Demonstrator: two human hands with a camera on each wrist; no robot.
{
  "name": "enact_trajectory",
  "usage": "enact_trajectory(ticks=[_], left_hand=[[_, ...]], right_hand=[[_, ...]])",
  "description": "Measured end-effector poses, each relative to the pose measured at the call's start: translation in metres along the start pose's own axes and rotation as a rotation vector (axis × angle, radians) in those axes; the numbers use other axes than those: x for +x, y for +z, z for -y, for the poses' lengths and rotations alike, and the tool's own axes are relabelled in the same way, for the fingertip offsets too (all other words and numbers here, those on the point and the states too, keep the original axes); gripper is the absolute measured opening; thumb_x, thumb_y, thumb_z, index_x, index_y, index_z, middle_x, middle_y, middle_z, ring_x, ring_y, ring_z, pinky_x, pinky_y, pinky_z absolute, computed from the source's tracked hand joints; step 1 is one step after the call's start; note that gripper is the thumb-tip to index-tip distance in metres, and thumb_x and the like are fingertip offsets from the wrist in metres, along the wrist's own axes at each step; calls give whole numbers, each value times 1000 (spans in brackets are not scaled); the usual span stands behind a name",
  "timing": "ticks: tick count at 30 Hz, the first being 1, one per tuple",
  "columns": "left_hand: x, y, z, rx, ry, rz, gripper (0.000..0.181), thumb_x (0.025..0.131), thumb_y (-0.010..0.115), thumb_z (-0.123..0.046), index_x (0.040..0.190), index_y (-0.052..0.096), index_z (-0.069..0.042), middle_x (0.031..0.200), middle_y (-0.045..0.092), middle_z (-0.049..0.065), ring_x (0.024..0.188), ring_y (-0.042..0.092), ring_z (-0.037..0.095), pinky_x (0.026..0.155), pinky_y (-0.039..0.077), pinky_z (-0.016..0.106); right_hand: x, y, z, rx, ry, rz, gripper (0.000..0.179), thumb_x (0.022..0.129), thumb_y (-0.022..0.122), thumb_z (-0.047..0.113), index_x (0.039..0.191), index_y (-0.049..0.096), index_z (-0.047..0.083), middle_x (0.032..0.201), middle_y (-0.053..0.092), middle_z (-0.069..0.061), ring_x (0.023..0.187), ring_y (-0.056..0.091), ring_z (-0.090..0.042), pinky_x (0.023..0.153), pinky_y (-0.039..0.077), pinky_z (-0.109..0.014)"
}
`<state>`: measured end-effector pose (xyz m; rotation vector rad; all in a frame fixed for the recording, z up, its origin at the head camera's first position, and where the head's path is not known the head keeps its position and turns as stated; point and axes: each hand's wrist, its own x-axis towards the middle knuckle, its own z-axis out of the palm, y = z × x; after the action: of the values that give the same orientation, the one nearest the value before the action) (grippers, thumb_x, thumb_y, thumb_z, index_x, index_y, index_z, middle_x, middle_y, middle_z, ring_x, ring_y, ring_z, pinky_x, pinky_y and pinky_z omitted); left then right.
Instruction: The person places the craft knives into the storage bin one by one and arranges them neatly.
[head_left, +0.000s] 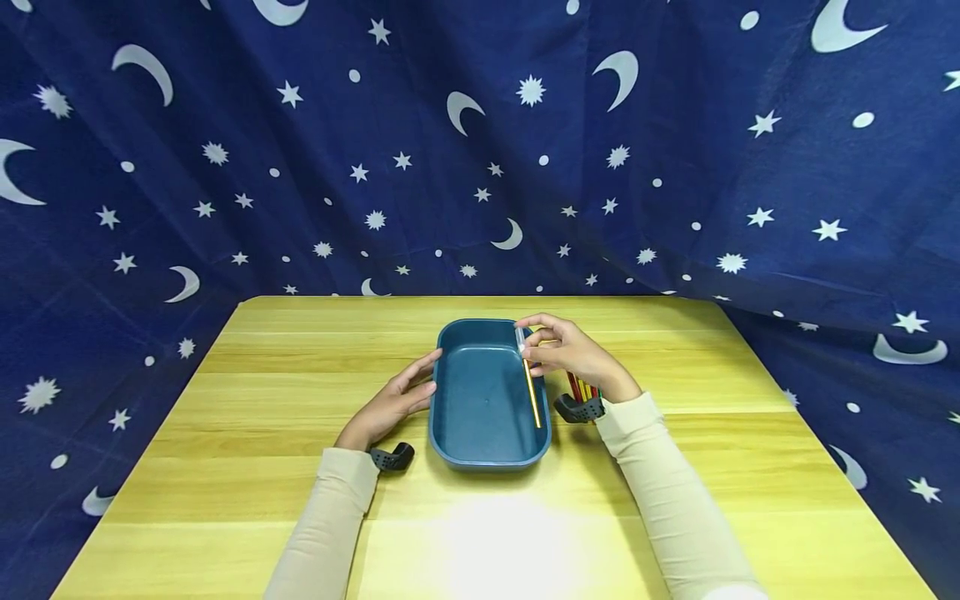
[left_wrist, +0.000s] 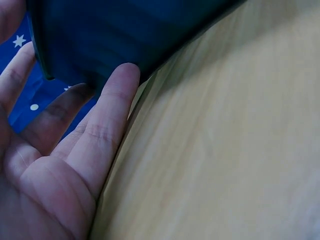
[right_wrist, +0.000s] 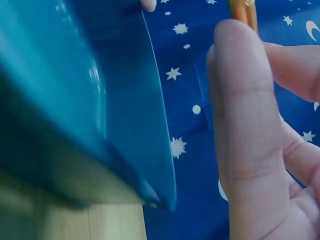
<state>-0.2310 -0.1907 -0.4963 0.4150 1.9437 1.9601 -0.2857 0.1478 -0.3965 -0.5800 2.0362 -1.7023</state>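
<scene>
A dark teal rectangular box with rounded corners stands on the wooden table. Against its left side rests my left hand, fingers extended; in the left wrist view the fingertips touch the outer wall of the box. My right hand, over the box's right rim, pinches a slim orange pen with a pale upper end. The pen slants down over the box's inside right, and I cannot tell whether its lower end touches the box. In the right wrist view the orange pen shows only partly beyond the fingers.
Beneath the right wrist, just right of the box, lie several thin red, yellow and green sticks, mostly hidden by the hand and wrist camera. Behind the table hangs a blue curtain with stars and moons.
</scene>
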Motion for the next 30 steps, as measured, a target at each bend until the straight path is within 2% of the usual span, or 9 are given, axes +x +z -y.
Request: enact_trajectory(ticks=[11,19,27,30], left_hand=[[1,-1,1,-5,1,6,64,117,50,-17,175,22,-20,176,20,22,161,26,44,124,36,60],[2,1,0,-10,1,2,65,117,51,-16,175,23,-20,176,21,23,160,27,44,124,36,60],[2,0,1,-19,7,7,65,116,52,-16,175,23,-18,176,21,22,160,27,43,125,37,58],[2,-1,1,-19,8,7,65,116,52,-17,175,23,-19,176,21,22,160,27,43,125,36,58]], right_hand=[[15,18,2,9,10,64,52,104,65,-4,152,46,-9,103,68,-11,86,72,-15,80,66,-33],[25,26,3,-10,26,73,52,104,65,-4,152,46,-9,101,69,-7,87,72,-16,86,67,-43],[34,34,4,13,54,79,54,103,62,-7,152,42,-14,100,70,-8,89,72,-15,83,66,-35],[38,37,3,22,72,81,55,102,62,-7,152,41,-15,99,70,-9,89,71,-15,86,67,-40]])
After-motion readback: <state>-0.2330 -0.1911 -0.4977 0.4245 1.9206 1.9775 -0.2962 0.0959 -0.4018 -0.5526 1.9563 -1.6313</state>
